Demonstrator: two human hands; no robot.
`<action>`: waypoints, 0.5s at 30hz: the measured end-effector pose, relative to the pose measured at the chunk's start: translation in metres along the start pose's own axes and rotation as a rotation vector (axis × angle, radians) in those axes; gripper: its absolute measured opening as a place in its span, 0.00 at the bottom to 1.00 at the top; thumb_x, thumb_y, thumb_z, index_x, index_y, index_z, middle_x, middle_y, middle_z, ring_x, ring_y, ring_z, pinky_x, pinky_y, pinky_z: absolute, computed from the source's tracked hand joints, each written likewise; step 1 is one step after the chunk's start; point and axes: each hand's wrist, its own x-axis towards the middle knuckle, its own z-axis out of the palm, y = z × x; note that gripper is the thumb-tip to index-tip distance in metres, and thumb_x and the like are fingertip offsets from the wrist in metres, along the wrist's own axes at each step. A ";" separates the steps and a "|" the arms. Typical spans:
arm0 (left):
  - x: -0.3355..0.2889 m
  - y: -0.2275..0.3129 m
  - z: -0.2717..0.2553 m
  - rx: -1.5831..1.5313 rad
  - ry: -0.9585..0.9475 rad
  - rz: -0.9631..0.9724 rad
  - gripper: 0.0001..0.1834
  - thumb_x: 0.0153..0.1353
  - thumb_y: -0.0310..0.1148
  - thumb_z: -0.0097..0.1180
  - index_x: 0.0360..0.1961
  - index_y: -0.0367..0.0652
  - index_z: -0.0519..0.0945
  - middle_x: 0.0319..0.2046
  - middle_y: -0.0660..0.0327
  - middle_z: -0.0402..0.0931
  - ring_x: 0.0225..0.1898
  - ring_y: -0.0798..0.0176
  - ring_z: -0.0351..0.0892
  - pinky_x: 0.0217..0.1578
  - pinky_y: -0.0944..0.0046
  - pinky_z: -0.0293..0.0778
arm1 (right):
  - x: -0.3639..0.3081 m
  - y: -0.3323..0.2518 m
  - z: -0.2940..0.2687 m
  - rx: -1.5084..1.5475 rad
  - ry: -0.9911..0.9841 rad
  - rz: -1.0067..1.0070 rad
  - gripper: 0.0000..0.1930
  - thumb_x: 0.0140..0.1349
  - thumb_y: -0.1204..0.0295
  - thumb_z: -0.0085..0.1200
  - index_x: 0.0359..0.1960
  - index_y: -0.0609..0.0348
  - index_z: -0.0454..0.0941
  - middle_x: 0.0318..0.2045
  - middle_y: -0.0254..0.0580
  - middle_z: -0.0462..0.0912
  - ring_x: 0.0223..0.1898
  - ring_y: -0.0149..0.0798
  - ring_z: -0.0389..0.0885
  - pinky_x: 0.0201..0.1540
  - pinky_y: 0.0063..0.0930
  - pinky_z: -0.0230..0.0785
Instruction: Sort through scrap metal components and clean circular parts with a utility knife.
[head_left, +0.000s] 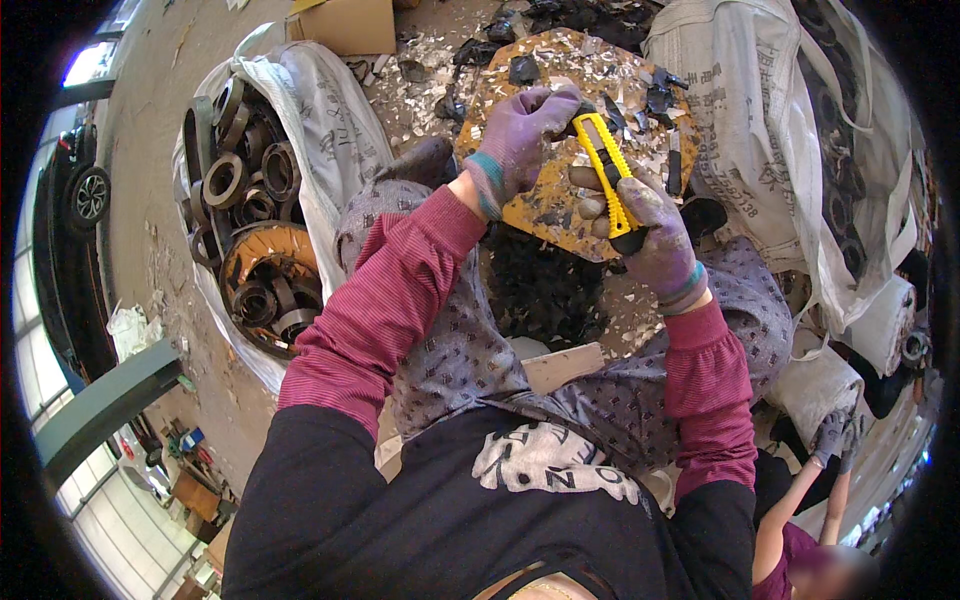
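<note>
The yellow utility knife [604, 170] is in the right hand [655, 232], thumb and fingers clasping its lower handle; just leftward, the left hand [530, 135] curls, whether empty I cannot tell; likely light, stiff; grip its ridged sides against slipping.

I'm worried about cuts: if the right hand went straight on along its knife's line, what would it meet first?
Probably the gloved left hand, just past the upper end of the yellow utility knife in the right hand. Depth is unclear, so it might pass above or below.
</note>
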 end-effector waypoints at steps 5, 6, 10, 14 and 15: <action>-0.012 0.016 0.014 -0.201 0.014 -0.087 0.15 0.62 0.36 0.55 0.45 0.38 0.78 0.38 0.65 0.78 0.39 0.71 0.77 0.47 0.71 0.71 | -0.002 -0.001 -0.003 0.013 0.009 -0.018 0.28 0.65 0.62 0.46 0.64 0.61 0.58 0.48 0.46 0.78 0.34 0.24 0.76 0.32 0.13 0.72; -0.014 0.019 0.016 -0.323 0.041 -0.150 0.14 0.62 0.35 0.55 0.46 0.38 0.78 0.38 0.65 0.79 0.40 0.71 0.77 0.48 0.70 0.71 | -0.002 -0.001 -0.002 0.003 0.027 -0.031 0.28 0.64 0.62 0.47 0.64 0.61 0.59 0.47 0.46 0.78 0.34 0.23 0.76 0.31 0.12 0.72; -0.004 0.010 0.005 -0.185 -0.027 -0.029 0.14 0.62 0.33 0.54 0.48 0.39 0.77 0.39 0.65 0.78 0.41 0.70 0.78 0.49 0.68 0.72 | -0.001 0.000 -0.003 0.068 0.013 -0.027 0.30 0.63 0.61 0.48 0.63 0.62 0.59 0.46 0.45 0.78 0.32 0.23 0.76 0.30 0.12 0.71; -0.002 0.008 0.002 -0.162 -0.004 -0.032 0.14 0.62 0.33 0.55 0.47 0.39 0.77 0.39 0.65 0.78 0.41 0.69 0.78 0.49 0.67 0.72 | -0.002 -0.001 0.002 0.017 0.021 -0.031 0.31 0.62 0.59 0.49 0.64 0.63 0.59 0.46 0.46 0.78 0.31 0.24 0.77 0.29 0.12 0.71; -0.002 0.006 0.000 -0.149 -0.009 -0.030 0.14 0.62 0.33 0.55 0.46 0.39 0.77 0.39 0.65 0.79 0.41 0.69 0.78 0.49 0.67 0.73 | -0.003 -0.001 0.003 -0.043 0.038 -0.043 0.31 0.62 0.60 0.49 0.64 0.63 0.58 0.47 0.46 0.78 0.32 0.24 0.77 0.29 0.12 0.71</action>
